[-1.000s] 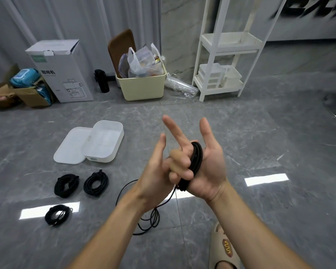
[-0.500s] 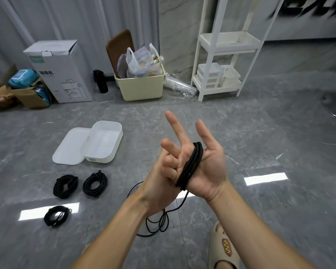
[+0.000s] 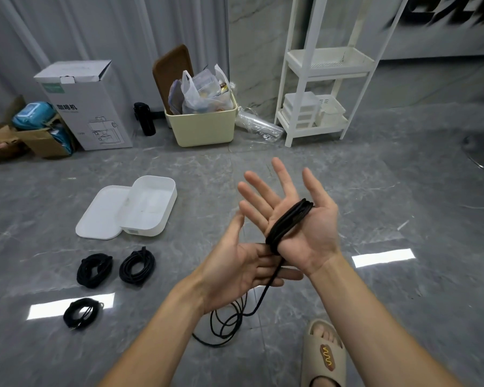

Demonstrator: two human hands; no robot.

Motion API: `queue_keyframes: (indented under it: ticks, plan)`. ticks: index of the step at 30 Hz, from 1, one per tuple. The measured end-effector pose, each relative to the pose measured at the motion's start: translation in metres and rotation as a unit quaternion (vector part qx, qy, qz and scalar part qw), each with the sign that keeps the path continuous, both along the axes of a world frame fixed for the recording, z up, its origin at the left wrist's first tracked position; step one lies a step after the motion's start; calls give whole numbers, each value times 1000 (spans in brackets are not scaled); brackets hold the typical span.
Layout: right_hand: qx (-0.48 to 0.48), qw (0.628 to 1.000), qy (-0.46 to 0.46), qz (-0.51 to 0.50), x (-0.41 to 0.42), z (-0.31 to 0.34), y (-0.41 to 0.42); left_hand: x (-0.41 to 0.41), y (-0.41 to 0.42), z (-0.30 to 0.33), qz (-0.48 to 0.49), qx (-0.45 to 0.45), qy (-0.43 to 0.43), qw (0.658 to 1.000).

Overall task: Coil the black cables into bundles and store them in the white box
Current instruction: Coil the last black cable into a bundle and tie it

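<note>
My right hand [image 3: 305,227] is held palm up with its fingers spread straight, and a black cable [image 3: 288,222] is wound in several turns round the palm. The cable's loose end drops across the straight fingers of my left hand [image 3: 235,269], just below the right wrist with its thumb up and apart. The rest of the cable [image 3: 227,325] trails in loops on the floor. Three coiled black bundles [image 3: 137,266] [image 3: 94,269] [image 3: 81,312] lie on the floor at left. The white box [image 3: 162,219] stands open beyond them, with its lid [image 3: 101,213] beside it.
A cream bin [image 3: 204,129] with plastic bags, a black bottle [image 3: 144,118], a white carton [image 3: 90,113] and a white shelf rack [image 3: 319,79] line the far wall. My foot in a beige slipper [image 3: 324,356] is at the lower right.
My right hand has turned its palm up and spread its fingers. My left hand has dropped from in front of the palm to below the wrist, carrying the cable down around the hand.
</note>
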State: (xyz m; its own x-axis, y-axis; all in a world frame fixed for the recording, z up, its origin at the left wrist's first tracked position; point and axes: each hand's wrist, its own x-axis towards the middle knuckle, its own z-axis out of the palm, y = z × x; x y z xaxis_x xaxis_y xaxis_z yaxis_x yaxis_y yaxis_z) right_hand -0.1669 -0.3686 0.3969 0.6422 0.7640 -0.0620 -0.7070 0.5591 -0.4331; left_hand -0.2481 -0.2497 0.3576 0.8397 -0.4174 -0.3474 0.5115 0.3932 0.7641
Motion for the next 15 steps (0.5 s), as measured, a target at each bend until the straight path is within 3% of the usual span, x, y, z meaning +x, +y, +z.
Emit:
queue_keyframes:
  ticks: [8,15]
  plan:
    - [-116,987,-87,-65,11,1,-9,-2,10,8,9,19,48,999]
    - [-285,935,-196,-82,10,-7,-5,-4,19,14,22,35,56,998]
